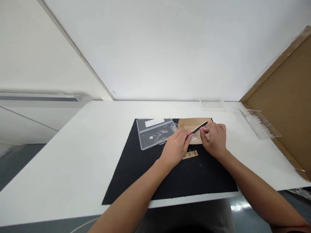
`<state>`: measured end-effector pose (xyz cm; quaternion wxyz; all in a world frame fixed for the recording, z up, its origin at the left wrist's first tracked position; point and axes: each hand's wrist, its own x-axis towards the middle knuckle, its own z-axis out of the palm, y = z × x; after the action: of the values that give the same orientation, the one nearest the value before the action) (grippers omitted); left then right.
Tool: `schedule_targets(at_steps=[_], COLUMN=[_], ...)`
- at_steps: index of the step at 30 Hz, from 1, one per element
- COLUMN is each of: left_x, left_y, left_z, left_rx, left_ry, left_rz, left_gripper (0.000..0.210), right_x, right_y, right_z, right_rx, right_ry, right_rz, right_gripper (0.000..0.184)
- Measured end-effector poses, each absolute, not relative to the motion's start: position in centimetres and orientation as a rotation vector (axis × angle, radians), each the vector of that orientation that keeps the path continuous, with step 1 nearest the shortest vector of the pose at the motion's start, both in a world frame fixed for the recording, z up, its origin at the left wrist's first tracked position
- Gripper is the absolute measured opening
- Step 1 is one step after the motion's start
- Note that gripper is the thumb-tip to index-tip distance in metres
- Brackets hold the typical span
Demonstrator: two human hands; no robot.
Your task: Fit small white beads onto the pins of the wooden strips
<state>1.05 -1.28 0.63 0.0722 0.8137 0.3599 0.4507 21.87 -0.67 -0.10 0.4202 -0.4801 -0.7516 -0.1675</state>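
My left hand [177, 144] is closed round one end of a slim black-and-white nail file [200, 127], which slants up to the right. Thumb and fingertips of my right hand [213, 137] are pinched together just beside the file; whatever lies between them is too small to make out. Beneath the hands is a brown paper sheet [186, 123] with small clear pieces [194, 138] on it. A cardboard strip [191, 154] carrying several small metal pieces lies just below, partly covered by my left hand.
An open clear plastic case [145, 142] holding thin clear pieces lies left of the hands on a black mat [136, 174]. The white table [80, 161] carries clear plastic trays [261, 124] at the right, beside a cardboard panel [286, 87]. A white wall stands behind.
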Motion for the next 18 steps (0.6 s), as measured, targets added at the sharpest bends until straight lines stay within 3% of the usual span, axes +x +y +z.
schedule_targets(at_steps=[18], left_x=[1.26], left_y=[-1.43], left_z=[0.74], left_rx=[2.369], left_ry=[1.045], left_rz=[1.362], left_gripper=[0.013], right_x=[21.33], right_y=[-0.92], right_z=[0.39], right_rx=[-1.198], right_ry=[-1.914], right_rz=[-0.368], right_gripper=[0.02])
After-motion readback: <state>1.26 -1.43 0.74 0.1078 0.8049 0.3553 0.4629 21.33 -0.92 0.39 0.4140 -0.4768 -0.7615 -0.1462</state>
